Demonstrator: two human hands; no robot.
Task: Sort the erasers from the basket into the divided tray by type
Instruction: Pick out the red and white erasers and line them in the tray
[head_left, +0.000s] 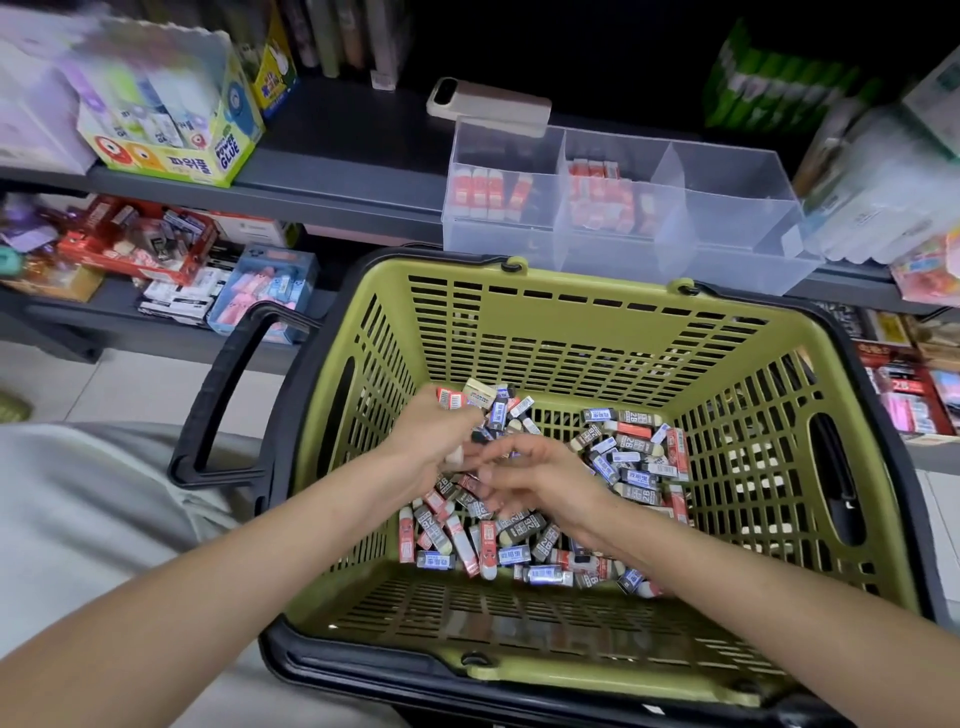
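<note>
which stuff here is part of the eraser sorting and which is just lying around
Part of the job:
basket
erasers in it
divided tray, some red erasers already in it
left hand, gripping a handful
right hand beside it

Lying about:
phone behind the tray
glue box on the shelf
blue box on the lower shelf

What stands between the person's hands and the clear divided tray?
Head view: the far wall of the green basket lies between left hand, right hand and tray.
</note>
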